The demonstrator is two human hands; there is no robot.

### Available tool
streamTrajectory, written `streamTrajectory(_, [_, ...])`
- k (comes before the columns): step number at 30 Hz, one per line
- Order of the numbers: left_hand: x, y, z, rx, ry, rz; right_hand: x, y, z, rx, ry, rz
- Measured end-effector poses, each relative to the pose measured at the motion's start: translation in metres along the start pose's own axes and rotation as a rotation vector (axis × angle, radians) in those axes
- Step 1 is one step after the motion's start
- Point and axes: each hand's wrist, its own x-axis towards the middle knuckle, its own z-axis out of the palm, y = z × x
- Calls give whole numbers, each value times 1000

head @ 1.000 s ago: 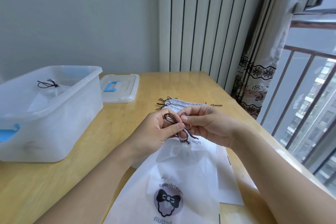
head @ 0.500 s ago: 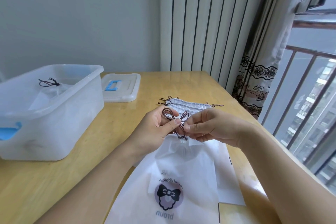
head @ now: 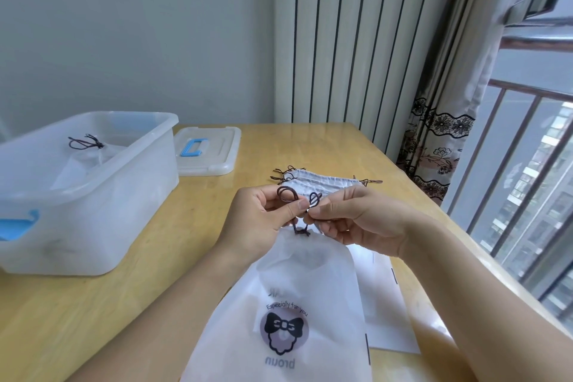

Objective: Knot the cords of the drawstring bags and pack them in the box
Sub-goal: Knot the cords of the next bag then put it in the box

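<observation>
Up close, left hand (head: pixel 263 220) and right hand (head: pixel 356 220) each pinching looped dark braided cord (head: pixel 286 194), gathered white bag (head: pixel 307 295) beneath

Two bare forearms reach into view from the bottom edge, with no sleeve showing on either as far as the frame reaches. The left hand (head: pixel 263 220) and the right hand (head: pixel 356 220) wear no gloves, and no ring, watch or bracelet shows on the fingers or wrists. The fingernails are short and plain, the left thumbnail (head: pixel 302 205) unpainted. Nothing more of the person shows.
</observation>
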Motion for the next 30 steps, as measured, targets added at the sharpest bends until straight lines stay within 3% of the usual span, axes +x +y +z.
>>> streamTrajectory(6, [-4,2,-1,-103,-2,-95,10,12,10,-148,156,-127])
streamTrajectory(11, [-4,5,-4,-132,-47,-128,12,13,10,-200,158,-214])
streamTrajectory(18, [-1,3,-6,65,7,4,13,15,9,-120,169,-272])
streamTrajectory(22, [-1,2,-5,97,-4,43,12,13,9,-175,91,-218])
streamTrajectory(30, [1,2,-9,14,-45,3,7,5,-5,3,29,-136])
